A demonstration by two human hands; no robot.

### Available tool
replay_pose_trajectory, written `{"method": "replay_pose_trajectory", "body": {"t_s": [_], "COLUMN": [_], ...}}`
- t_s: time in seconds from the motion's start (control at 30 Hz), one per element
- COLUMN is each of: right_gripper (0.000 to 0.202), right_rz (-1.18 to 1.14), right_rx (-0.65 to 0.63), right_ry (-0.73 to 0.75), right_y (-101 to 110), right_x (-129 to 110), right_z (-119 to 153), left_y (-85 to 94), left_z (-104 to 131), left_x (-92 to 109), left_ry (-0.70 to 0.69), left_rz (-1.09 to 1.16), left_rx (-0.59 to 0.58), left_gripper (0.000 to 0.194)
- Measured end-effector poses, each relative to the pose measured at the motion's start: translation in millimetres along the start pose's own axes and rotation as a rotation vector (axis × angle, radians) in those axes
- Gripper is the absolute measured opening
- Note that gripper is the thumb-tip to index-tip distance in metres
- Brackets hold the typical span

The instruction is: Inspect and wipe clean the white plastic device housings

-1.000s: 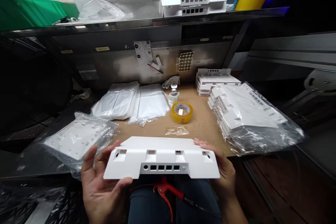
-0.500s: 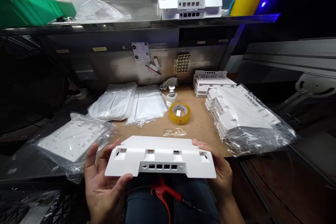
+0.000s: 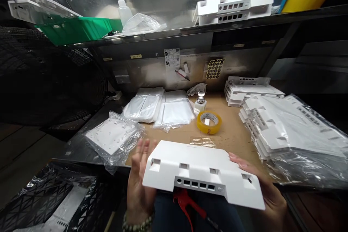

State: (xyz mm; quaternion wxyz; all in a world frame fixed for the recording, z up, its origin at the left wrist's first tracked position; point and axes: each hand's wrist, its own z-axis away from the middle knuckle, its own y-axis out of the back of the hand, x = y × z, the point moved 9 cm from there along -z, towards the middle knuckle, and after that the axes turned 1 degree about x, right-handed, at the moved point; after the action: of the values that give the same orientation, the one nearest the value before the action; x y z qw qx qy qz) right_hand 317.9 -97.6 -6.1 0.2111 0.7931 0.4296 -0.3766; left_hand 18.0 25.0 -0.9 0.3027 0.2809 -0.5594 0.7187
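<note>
A white plastic router housing [image 3: 199, 161], with a row of square port openings along its near face, is held over the bench's front edge, its right end tilted lower. My right hand [image 3: 269, 192] grips the right end, fingers on top and partly hidden by the part. At the left end, my left hand [image 3: 140, 181] has its fingers stretched out and slightly blurred; its palm is beside the housing, and whether it touches is unclear. Below the housing, a red air blow gun [image 3: 190, 204] lies on my lap.
Bagged white housings [image 3: 293, 127] are stacked at right, with loose ones [image 3: 252, 88] behind. Clear plastic bags [image 3: 174, 108], a tape roll [image 3: 208, 122] and a pump bottle [image 3: 200, 103] sit mid-bench. A bagged white panel [image 3: 111, 134] lies left. A shelf [image 3: 179, 30] crosses above; a black crate [image 3: 29, 203] stands lower left.
The view has swung left. My left hand has loosened from the housing and straightened its fingers. The housing has tilted down at its right end, still in my right hand.
</note>
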Motion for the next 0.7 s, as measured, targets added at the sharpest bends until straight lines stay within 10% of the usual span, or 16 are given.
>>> {"method": "replay_pose_trajectory", "body": {"t_s": [0.2,0.33,0.53,0.7], "right_gripper": [0.039,0.040,0.037,0.025], "right_rz": [0.036,0.021,0.187,0.029], "right_rx": [-0.060,-0.084,-0.036,-0.005], "right_ry": [0.113,0.136,-0.190,-0.448], "right_y": [1.7,-2.3,5.3,5.9], "right_x": [-13.2,-18.6,8.5,31.8], "right_z": [-1.3,-3.9,-9.7,0.0], "left_y": [14.4,13.8,-11.0,-20.3], "left_z": [-8.2,-6.9,-7.3,-6.4], "left_x": [-42.7,-64.7,-53.6,-30.6], "left_ry": [0.501,0.644,0.534,0.323], "left_rz": [0.077,0.202,0.303,0.323], "left_rx": [0.041,-0.223,-0.497,-0.410], "left_gripper": [0.072,0.041,0.056,0.069]}}
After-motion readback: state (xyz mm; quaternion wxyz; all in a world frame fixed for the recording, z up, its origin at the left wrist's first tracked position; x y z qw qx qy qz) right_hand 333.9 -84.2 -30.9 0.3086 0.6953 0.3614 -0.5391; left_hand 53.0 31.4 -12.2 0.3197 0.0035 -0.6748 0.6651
